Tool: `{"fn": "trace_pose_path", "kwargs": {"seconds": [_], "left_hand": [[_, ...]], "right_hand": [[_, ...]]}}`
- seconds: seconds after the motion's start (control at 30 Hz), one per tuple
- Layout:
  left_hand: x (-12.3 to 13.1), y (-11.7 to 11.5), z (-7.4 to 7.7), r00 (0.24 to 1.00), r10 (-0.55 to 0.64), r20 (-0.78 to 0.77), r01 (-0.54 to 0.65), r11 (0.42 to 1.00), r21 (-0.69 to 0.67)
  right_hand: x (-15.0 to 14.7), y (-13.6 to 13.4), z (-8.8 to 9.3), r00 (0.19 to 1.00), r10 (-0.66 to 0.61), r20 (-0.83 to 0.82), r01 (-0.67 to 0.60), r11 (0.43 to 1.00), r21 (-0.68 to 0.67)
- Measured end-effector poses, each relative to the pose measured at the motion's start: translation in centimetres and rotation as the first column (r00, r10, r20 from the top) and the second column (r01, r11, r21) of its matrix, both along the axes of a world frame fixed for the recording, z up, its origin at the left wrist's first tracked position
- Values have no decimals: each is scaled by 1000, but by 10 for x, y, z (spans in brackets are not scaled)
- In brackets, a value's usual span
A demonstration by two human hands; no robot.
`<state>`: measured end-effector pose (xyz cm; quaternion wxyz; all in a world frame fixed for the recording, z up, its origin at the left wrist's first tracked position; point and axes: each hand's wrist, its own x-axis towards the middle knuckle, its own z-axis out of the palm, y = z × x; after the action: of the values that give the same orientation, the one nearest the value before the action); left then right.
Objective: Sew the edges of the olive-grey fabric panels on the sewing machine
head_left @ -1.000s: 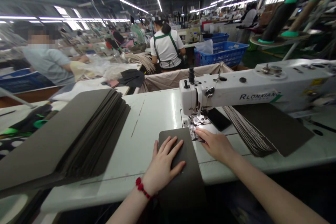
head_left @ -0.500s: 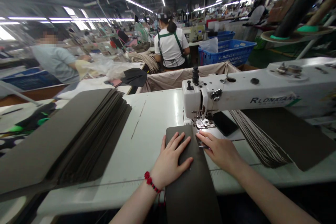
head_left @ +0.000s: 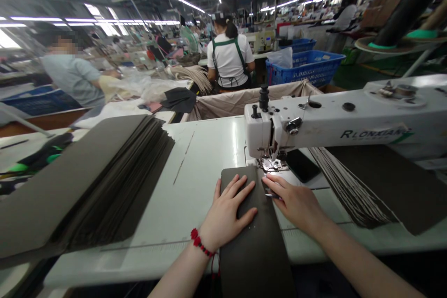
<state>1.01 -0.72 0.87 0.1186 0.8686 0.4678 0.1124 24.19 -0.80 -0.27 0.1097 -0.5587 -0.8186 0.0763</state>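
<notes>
Logging from my remote station. Left hand (head_left: 226, 212): fingers spread flat, released, pressing a dark strip of sheet material (head_left: 256, 247) on the worktop (head_left: 195, 181), its far end at the presser foot (head_left: 274, 164) of the sewing machine (head_left: 331, 128). Right hand (head_left: 293, 202): fingers curled at the strip's edge; whether they grasp anything, I cannot tell. Risk: those fingertips sit near the needle, so a slip could pull them under it. Blue plastic crate (head_left: 305, 72): clear plastic bag (head_left: 281, 58) on top. Cloth-lined bin (head_left: 244, 101): contents hidden.
</notes>
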Motion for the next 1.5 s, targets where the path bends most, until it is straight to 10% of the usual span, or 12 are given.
{"fn": "trace_pose_path", "kwargs": {"seconds": [1.5], "left_hand": [[-4, 1, -3, 1000, 18, 11, -18, 1000, 9]], "right_hand": [[3, -1, -9, 1000, -2, 13, 2, 1000, 18]]}}
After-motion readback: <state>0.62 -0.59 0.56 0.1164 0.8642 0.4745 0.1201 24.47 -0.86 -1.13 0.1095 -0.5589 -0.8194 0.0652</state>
